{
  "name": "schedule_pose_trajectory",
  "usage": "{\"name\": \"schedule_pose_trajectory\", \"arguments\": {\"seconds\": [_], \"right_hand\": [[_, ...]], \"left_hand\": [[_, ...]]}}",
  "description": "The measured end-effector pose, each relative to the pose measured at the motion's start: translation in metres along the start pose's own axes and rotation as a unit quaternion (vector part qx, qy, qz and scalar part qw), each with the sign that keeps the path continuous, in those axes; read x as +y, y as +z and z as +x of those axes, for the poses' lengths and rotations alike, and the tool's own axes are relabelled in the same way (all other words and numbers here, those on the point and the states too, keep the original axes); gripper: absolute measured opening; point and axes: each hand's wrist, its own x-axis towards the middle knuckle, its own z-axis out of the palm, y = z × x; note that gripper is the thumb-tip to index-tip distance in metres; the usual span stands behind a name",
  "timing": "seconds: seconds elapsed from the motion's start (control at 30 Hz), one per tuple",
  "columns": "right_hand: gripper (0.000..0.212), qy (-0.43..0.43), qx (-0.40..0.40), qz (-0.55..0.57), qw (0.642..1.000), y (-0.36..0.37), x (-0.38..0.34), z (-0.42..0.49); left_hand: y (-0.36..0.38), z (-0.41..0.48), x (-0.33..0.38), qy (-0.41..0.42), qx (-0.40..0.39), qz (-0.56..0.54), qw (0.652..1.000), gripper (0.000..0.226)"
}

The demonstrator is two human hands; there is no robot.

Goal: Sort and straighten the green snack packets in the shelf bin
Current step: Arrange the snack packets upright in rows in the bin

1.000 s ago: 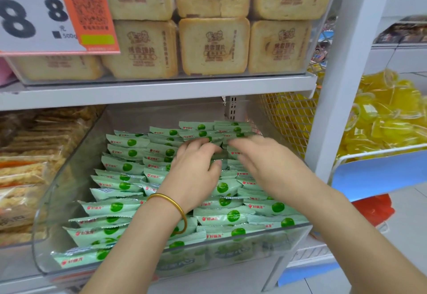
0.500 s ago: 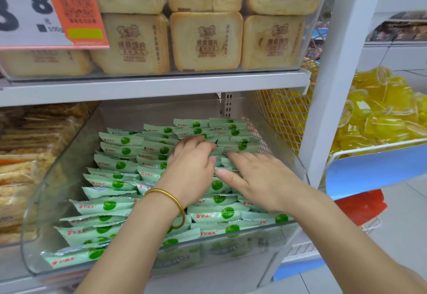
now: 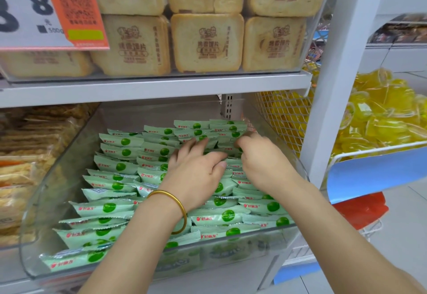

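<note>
My left grip lies flat on the green snack packets in the middle of the clear bin, fingers straight and slightly spread, pressing on the rows. A gold bangle sits on that wrist. My right grip is just beside it, toward the bin's back right, fingers curled down among the packets; I cannot tell whether they pinch one. The packets fill the bin in overlapping rows.

Green packets glossy foil-like film; bin clear smooth plastic; bangle shiny metal.
</note>
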Motion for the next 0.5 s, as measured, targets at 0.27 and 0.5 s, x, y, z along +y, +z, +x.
{"name": "schedule_pose_trajectory", "arguments": {"seconds": [0.27, 0.5], "right_hand": [[0.026, 0.026, -0.019, 0.061, 0.998, 0.0038, -0.0012, 0.0062], [0.027, 0.011, 0.057, 0.088, 0.994, -0.0001, -0.002, -0.001]], "left_hand": [[-0.0012, -0.0006, 0.0002, -0.003, -0.003, -0.005, 1.0, 0.035], [-0.0021, -0.001, 0.0007, -0.003, -0.004, 0.003, 1.0, 0.036]]}}
